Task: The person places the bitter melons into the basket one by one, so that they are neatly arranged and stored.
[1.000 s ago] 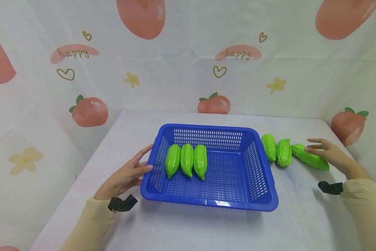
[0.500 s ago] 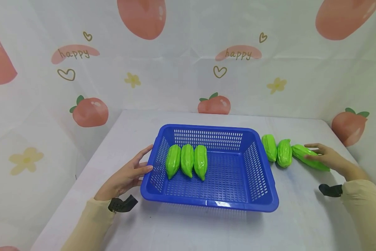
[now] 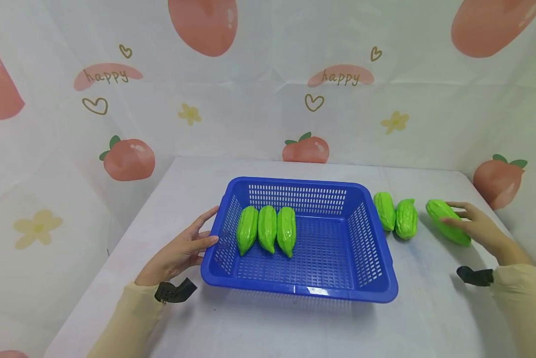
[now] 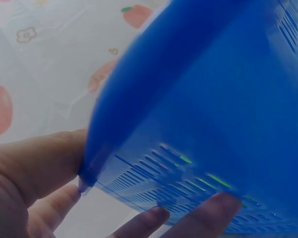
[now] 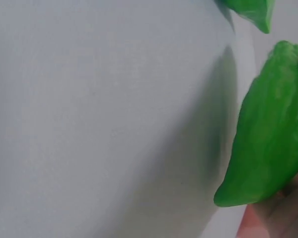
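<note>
A blue plastic basket [image 3: 323, 248] stands mid-table in the head view, with three glossy green bitter melons [image 3: 267, 228] side by side in its left half. My left hand [image 3: 183, 253] grips the basket's left side, thumb at the rim and fingers along the slotted outer wall [image 4: 154, 168]. Over the table's right side, my right hand [image 3: 480, 228] holds another bitter melon [image 3: 447, 223] between thumb and fingers. In the right wrist view this melon [image 5: 268, 129] casts a shadow apart from itself, above the table. Most of that hand is hidden there.
Two more bitter melons, one [image 3: 384, 211] close by the basket's right wall and one [image 3: 405, 219] beside it, lie on the white table [image 3: 268, 328]. A patterned cloth [image 3: 250, 114] hangs behind the table and along its sides.
My right hand has closed on the rightmost bitter melon and raised it slightly, away from the two beside it. The left hand and basket have stayed put.
</note>
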`<state>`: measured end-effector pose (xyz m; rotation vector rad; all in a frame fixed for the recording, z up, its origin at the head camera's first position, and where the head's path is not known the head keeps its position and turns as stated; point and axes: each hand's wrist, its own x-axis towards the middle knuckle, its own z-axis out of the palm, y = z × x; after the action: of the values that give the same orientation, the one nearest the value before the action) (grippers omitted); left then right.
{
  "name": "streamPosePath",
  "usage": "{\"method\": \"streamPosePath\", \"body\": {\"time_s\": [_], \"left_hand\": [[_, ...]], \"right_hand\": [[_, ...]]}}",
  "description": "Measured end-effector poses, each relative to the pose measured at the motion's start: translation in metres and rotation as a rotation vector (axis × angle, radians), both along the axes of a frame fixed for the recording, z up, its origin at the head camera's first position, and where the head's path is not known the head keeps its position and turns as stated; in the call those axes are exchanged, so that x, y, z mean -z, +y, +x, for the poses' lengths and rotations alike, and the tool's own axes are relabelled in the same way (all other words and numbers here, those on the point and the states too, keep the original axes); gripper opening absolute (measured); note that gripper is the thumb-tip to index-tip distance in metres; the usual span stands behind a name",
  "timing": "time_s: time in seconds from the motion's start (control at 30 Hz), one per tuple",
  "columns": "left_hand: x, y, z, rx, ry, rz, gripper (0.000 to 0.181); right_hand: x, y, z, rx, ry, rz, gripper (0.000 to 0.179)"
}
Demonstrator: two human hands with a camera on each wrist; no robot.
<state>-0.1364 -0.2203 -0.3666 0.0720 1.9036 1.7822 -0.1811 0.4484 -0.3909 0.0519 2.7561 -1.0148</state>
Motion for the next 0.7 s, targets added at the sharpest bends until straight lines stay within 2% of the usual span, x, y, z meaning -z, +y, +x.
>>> {"method": "streamPosePath", "body": {"time_s": [0.1, 0.2, 0.3, 0.37, 0.5, 0.57, 0.7], "left_hand": [[0.0, 0.001, 0.0, -0.003, -0.002, 0.001, 0.078], [0.0, 0.001, -0.001, -0.004, -0.003, -0.008, 0.078], [-0.001, 0.002, -0.001, -0.008, -0.002, -0.02, 0.078], [-0.001, 0.002, -0.001, -0.016, -0.008, -0.022, 0.078], [0.0, 0.002, -0.001, -0.011, -0.01, -0.024, 0.078], [0.0, 0.002, -0.002, -0.015, -0.013, -0.031, 0.078], [0.001, 0.002, -0.002, -0.008, -0.009, -0.035, 0.078]], "right_hand": [[-0.002, -0.001, 0.001, 0.029, 0.071, -0.033, 0.076], [-0.006, -0.003, 0.001, 0.076, 0.166, -0.083, 0.056], [-0.015, -0.01, 0.001, 0.1, 0.253, -0.177, 0.044], [-0.023, -0.017, 0.001, 0.103, 0.297, -0.237, 0.044], [-0.04, -0.034, 0.001, 0.072, 0.327, -0.34, 0.045], [-0.047, -0.043, 0.001, 0.057, 0.332, -0.421, 0.046], [-0.056, -0.065, -0.001, 0.001, 0.353, -0.703, 0.043]]}}
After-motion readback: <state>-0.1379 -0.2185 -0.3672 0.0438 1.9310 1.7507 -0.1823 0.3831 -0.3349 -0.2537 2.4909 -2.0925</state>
